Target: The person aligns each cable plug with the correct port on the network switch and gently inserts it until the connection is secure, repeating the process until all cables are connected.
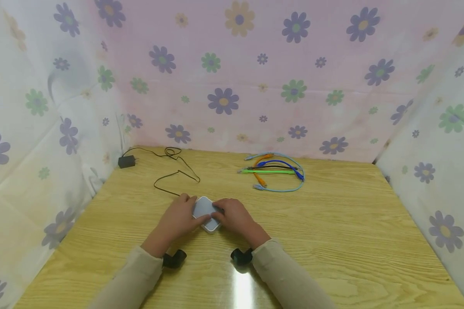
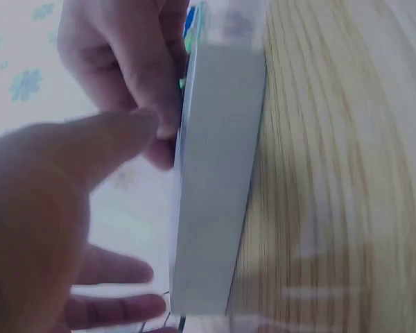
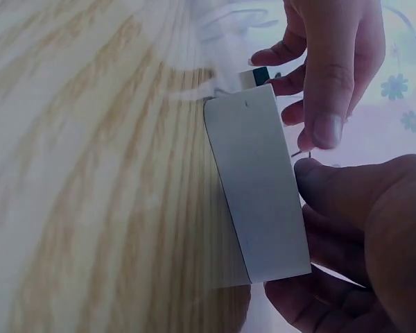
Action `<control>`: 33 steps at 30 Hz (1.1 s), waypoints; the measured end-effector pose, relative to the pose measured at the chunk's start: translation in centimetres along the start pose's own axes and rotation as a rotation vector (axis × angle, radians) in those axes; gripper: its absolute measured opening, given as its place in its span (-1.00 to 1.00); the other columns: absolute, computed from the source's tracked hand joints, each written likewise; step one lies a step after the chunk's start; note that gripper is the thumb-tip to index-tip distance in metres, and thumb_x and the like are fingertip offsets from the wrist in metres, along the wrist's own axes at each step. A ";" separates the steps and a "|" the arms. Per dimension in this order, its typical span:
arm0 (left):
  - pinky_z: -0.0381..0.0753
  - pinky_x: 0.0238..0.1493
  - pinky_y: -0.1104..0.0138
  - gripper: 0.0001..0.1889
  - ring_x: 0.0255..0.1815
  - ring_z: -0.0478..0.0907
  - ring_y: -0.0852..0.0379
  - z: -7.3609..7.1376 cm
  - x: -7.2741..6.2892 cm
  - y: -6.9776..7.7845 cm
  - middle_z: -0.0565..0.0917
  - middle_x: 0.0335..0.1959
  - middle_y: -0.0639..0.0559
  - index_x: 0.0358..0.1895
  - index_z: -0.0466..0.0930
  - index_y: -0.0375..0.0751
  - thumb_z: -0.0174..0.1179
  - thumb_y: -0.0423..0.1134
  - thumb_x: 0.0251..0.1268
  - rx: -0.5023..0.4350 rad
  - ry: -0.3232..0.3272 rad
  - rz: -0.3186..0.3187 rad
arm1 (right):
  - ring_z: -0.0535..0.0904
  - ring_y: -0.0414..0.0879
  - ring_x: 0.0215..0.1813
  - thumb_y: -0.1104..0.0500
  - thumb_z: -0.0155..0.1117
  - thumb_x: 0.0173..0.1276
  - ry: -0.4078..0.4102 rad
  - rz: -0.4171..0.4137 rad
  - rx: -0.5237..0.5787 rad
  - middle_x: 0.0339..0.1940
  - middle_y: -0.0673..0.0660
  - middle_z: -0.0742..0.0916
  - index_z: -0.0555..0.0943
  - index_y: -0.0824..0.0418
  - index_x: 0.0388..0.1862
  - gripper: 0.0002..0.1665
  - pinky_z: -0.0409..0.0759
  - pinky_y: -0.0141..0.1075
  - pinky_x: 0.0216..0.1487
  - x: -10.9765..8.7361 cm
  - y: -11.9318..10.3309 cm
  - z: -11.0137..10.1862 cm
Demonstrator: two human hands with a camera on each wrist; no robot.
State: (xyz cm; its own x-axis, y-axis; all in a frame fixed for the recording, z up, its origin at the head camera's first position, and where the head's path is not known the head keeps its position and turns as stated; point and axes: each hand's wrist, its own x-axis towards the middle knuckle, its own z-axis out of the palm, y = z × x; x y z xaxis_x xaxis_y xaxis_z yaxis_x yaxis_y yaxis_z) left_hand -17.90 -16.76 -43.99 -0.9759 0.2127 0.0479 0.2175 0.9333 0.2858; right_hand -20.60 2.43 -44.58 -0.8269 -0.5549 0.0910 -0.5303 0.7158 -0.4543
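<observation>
A small white box-shaped device (image 1: 203,206) with rounded corners and a grey top rests on the table between both hands. My left hand (image 1: 176,218) holds its left side, thumb over the front and fingers toward the back left corner. From the other side my right hand (image 1: 235,215) grips it; in the right wrist view the right thumb (image 3: 319,182) lies against the top edge with the other fingers behind. A small dark piece (image 3: 261,75) shows beside the left fingers at one end of the device. A thin black cable (image 1: 166,189) runs up to the left hand, where its end is hidden.
At the table's back left is a black power adapter (image 1: 126,161) on the looped cable. Several short cables lie together at the back middle, among them a green one (image 1: 268,172) and a light blue one (image 1: 282,190). A flowered curtain (image 1: 232,77) closes off the back and sides.
</observation>
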 end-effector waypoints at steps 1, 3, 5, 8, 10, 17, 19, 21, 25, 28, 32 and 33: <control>0.49 -0.33 0.23 -0.16 -0.23 0.44 0.00 0.0 0.0 0.2 0.53 -0.05 -0.24 0.20 0.49 -0.42 0.24 0.30 0.12 0.007 -0.002 -0.007 | 0.63 -0.03 0.13 0.02 0.28 0.35 0.006 0.009 0.001 0.08 0.10 0.73 0.65 0.20 0.13 -0.56 0.54 -0.19 0.14 0.0 -0.1 0.0; 0.49 -0.31 0.20 -0.12 -0.20 0.43 -0.03 0.1 -0.1 0.4 0.52 -0.04 -0.25 0.22 0.48 -0.40 0.24 0.35 0.09 0.024 -0.006 -0.008 | 0.64 -0.04 0.11 0.01 0.29 0.34 0.013 0.033 0.014 0.07 0.11 0.73 0.66 0.21 0.12 -0.56 0.57 -0.20 0.10 0.0 -0.3 0.1; 0.50 -0.28 0.16 -0.07 -0.17 0.44 -0.06 0.3 -0.2 0.6 0.52 -0.01 -0.27 0.26 0.45 -0.39 0.24 0.38 0.05 0.041 -0.007 0.011 | 0.66 -0.05 0.08 -0.01 0.30 0.33 0.020 0.058 0.028 0.04 0.12 0.74 0.67 0.20 0.10 -0.56 0.58 -0.22 0.06 0.0 -0.5 0.1; 0.52 -0.18 0.08 0.00 -0.08 0.46 -0.11 0.5 -0.2 0.7 0.51 0.06 -0.28 0.30 0.41 -0.37 0.24 0.43 -0.01 0.054 -0.012 0.037 | 0.68 -0.08 0.00 -0.04 0.33 0.30 0.029 0.094 0.050 0.00 0.12 0.76 0.69 0.19 0.07 -0.55 0.60 -0.25 -0.03 0.1 -0.8 0.1; 0.54 -0.12 0.04 0.03 -0.03 0.47 -0.15 0.6 -0.2 0.8 0.50 0.10 -0.30 0.30 0.39 -0.38 0.25 0.45 -0.05 0.049 -0.015 0.045 | 0.69 -0.10 -0.06 -0.05 0.35 0.28 0.036 0.113 0.058 -0.03 0.11 0.77 0.69 0.19 0.05 -0.54 0.60 -0.28 -0.08 0.2 -1.0 0.2; 0.54 -0.05 0.03 0.05 0.00 0.46 -0.15 0.9 0.1 0.8 0.47 0.11 -0.30 0.27 0.38 -0.41 0.31 0.43 -0.11 0.008 -0.020 0.061 | 0.69 -0.12 -0.15 -0.03 0.37 0.27 0.063 0.180 0.144 -0.06 0.10 0.77 0.69 0.20 0.05 -0.55 0.60 -0.33 -0.18 0.6 -1.2 0.7; 0.53 -0.03 0.03 0.07 0.05 0.45 -0.16 0.9 0.1 0.8 0.45 0.15 -0.30 0.30 0.35 -0.41 0.30 0.44 -0.10 0.005 -0.025 0.061 | 0.69 -0.12 -0.14 -0.03 0.37 0.27 0.067 0.197 0.170 -0.06 0.10 0.77 0.69 0.19 0.05 -0.55 0.60 -0.33 -0.18 0.7 -1.2 0.9; 0.52 0.01 0.02 0.10 0.10 0.44 -0.17 0.9 0.2 0.6 0.43 0.19 -0.30 0.33 0.31 -0.43 0.29 0.44 -0.10 -0.001 -0.030 0.062 | 0.69 -0.12 -0.14 -0.03 0.37 0.27 0.070 0.209 0.191 -0.09 0.10 0.77 0.68 0.19 0.05 -0.55 0.60 -0.32 -0.18 0.9 -1.3 1.2; 0.49 0.10 0.00 0.15 0.22 0.39 -0.22 0.8 0.4 0.4 0.37 0.28 -0.34 0.40 0.22 -0.47 0.29 0.42 -0.08 -0.022 -0.045 0.071 | 0.69 -0.14 -0.16 -0.01 0.37 0.27 0.080 0.224 0.235 -0.13 0.10 0.76 0.67 0.20 0.08 -0.54 0.59 -0.33 -0.20 1.2 -1.2 1.7; 0.45 0.18 -0.02 0.18 0.32 0.32 -0.26 0.7 0.6 0.1 0.31 0.35 -0.38 0.43 0.16 -0.48 0.29 0.41 -0.07 -0.040 -0.068 0.074 | 0.69 -0.15 -0.17 0.00 0.36 0.28 0.087 0.226 0.274 -0.14 0.10 0.76 0.65 0.20 0.10 -0.53 0.60 -0.34 -0.20 1.4 -1.2 1.9; 0.43 0.22 -0.02 0.18 0.40 0.24 -0.27 0.5 0.9 -0.6 0.21 0.43 -0.39 0.46 0.10 -0.47 0.31 0.37 -0.05 -0.074 -0.117 0.072 | 0.70 -0.10 -0.12 0.06 0.34 0.30 0.090 0.228 0.364 -0.13 0.12 0.75 0.62 0.22 0.15 -0.53 0.62 -0.28 -0.16 1.5 -1.3 1.9; 0.43 0.22 -0.02 0.17 0.41 0.23 -0.27 0.5 1.0 -0.9 0.19 0.44 -0.38 0.47 0.10 -0.46 0.32 0.35 -0.05 -0.083 -0.129 0.074 | 0.70 -0.09 -0.12 0.06 0.33 0.31 0.089 0.233 0.386 -0.13 0.12 0.75 0.62 0.22 0.16 -0.52 0.62 -0.28 -0.15 1.6 -1.4 1.9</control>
State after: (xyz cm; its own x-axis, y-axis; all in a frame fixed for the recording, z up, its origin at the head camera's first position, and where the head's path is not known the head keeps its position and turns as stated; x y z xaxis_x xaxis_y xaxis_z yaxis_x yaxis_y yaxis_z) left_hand -19.05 -17.26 -44.66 -0.9461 0.3201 -0.0497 0.2813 0.8878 0.3642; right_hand -20.83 -0.21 -45.49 -0.9377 -0.3471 0.0153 -0.2336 0.5974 -0.7672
